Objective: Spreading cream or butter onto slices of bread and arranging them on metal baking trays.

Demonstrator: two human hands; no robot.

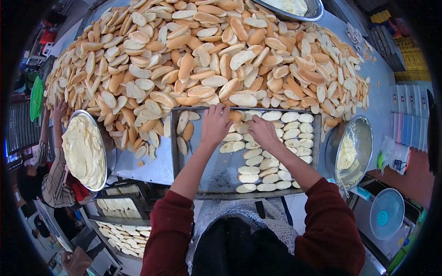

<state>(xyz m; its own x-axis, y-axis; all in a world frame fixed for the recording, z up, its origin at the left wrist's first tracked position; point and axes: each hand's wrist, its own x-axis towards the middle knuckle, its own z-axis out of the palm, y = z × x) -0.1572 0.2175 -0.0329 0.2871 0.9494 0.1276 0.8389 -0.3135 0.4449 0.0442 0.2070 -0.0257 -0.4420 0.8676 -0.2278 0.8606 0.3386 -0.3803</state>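
Towering across the far side of the table, the heap of bread slices (224, 64) comes right up to the tray's far rim, so a nudge there could send loose pieces tumbling in. The tray (214, 177) lies nearest the person, with rows of cream-topped slices (290, 133) filling its right side; a dragged wrist or sleeve could smear them or push the rows askew. The left bowl (108, 152) tilts toward the near left and is piled high with cream, which could slop over if knocked; the right bowl (366, 138) holds less, beside the tray's right edge. The left hand (215, 122), fingers bent, is over the tray's far middle near a brown-crusted piece (236, 115); the right hand (264, 133) reaches in beside it, fingertips down among the slices. Whether either grips anything, I cannot tell. Working so close, their fingers could collide or crush the soft bread.
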